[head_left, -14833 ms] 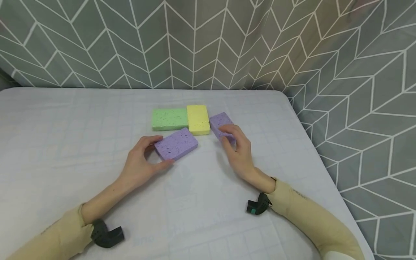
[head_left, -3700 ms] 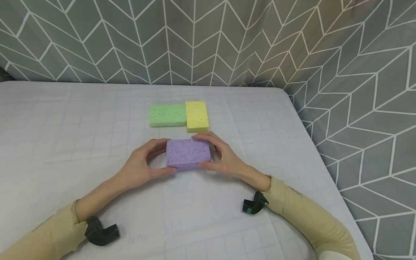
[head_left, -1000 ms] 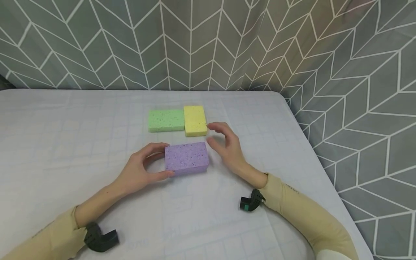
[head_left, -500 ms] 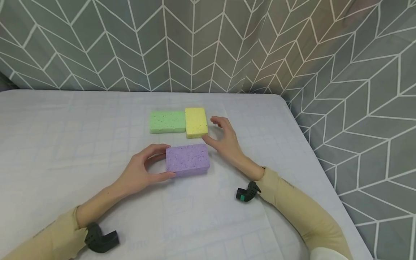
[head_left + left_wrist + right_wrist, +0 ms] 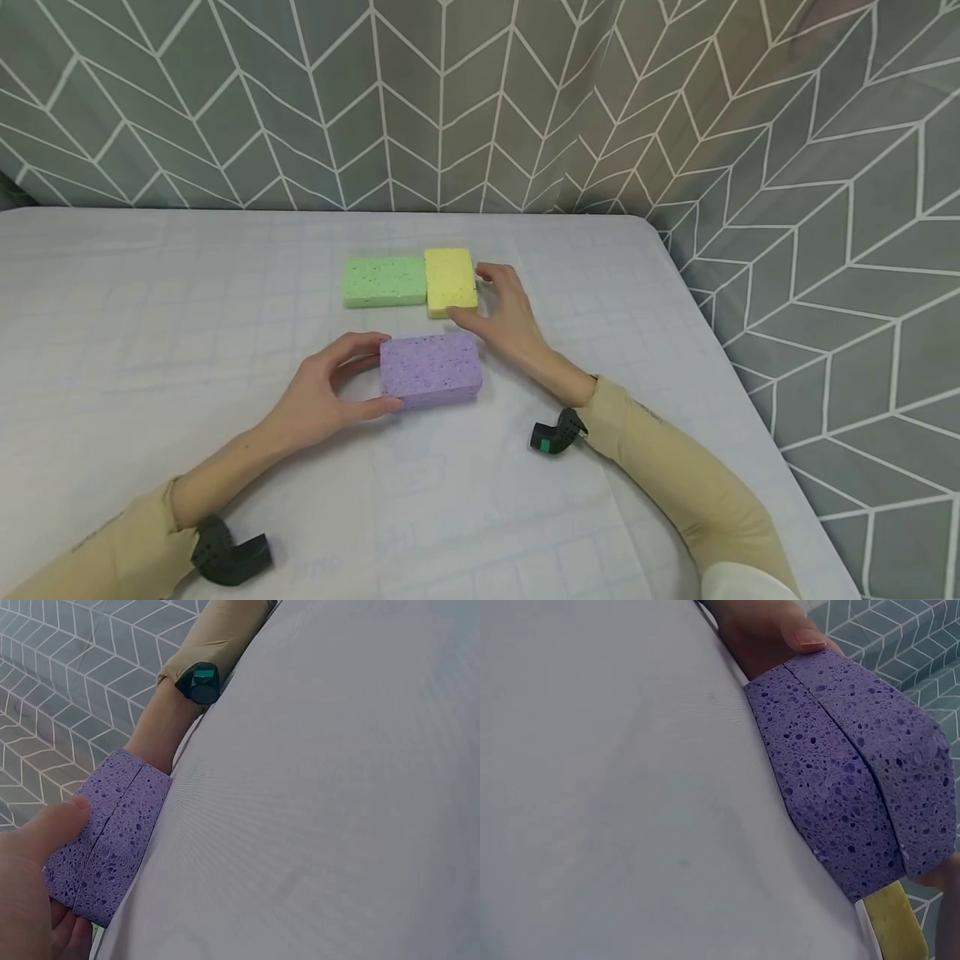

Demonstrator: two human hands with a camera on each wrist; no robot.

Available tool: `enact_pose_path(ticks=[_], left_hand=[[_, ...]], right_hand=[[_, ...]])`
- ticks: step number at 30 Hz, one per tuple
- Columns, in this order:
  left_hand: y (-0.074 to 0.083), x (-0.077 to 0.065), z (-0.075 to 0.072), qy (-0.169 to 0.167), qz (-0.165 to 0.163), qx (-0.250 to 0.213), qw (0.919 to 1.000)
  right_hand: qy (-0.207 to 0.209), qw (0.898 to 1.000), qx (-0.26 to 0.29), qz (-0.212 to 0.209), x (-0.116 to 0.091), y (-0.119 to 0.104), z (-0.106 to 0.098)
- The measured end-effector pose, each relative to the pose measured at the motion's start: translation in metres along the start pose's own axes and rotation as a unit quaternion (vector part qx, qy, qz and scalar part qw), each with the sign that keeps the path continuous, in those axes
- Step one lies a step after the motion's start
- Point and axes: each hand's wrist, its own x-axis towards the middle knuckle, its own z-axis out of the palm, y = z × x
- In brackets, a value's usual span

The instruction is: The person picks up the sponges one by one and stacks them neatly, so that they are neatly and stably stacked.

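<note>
Gripping the left end of two stacked purple sponges, the left hand has its thumb on their near side, leaving the right end unheld on the bench. The left wrist view shows the seam between them, edges roughly flush. Up beyond the stack, the right hand is partly spread around the right side of the yellow sponge, thumb at its near edge; I cannot tell whether the fingertips touch, but it has no clear hold. The likeliest trouble is a nudge: yellow abuts the green sponge, so pressure leftward could shove that askew. The right thumb also sits near the stack's far right corner; a low sweep back could catch the top layer and, with one end held, twist it off the lower.
</note>
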Motion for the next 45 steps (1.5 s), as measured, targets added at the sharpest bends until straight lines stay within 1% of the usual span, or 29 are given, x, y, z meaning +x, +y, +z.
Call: enact_pose_path(ticks=[8,18,25,33,38,45], left_hand=[[0.000,0.000,0.001,0.000,0.001,0.006,1.0000],[0.000,-0.001,0.001,0.004,0.006,0.000,1.0000],[0.000,-0.001,0.002,0.007,0.008,0.011,0.9999],[0.001,0.000,0.002,0.006,0.009,0.016,0.9998],[0.002,0.000,0.001,0.006,0.007,0.019,0.9998],[0.000,-0.001,0.003,0.006,0.006,0.011,0.9999]], right_hand=[[-0.008,0.999,-0.023,0.028,0.005,-0.004,0.006],[-0.002,0.998,-0.057,0.025,0.011,-0.005,0.014],[0.010,0.997,-0.077,0.027,0.014,-0.005,0.017],[0.014,0.995,-0.095,0.022,0.015,-0.007,0.018],[0.012,0.995,-0.094,0.025,0.015,-0.007,0.017],[0.001,0.995,-0.090,0.039,0.013,-0.004,0.014]])
